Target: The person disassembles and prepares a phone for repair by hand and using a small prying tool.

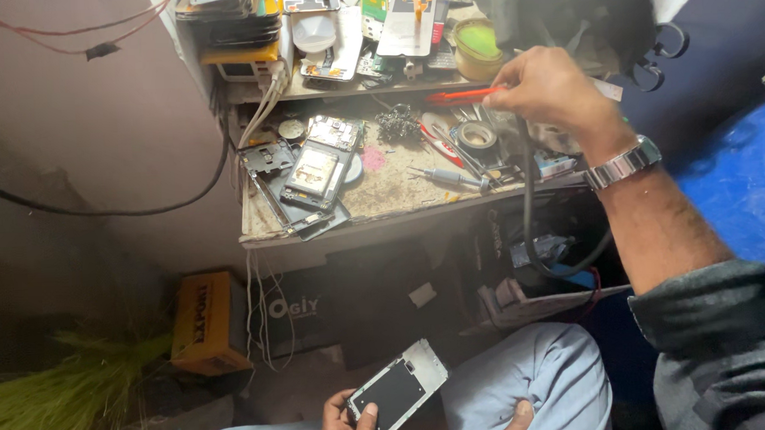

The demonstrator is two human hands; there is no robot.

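Left hand (pixel 347 421) cradling phone frame (pixel 399 392)

Pinched in the right hand (pixel 549 86) is a red-orange tool (pixel 461 95), with a silver metal watch (pixel 623 163) at that wrist above a grey sleeve (pixel 724 346); the left hand (pixel 347 421) grips a phone frame (pixel 399 391), silver-edged with a black centre, over pale blue trousers (pixel 527 381); far left of it, a yellow-brown box (pixel 205 322)
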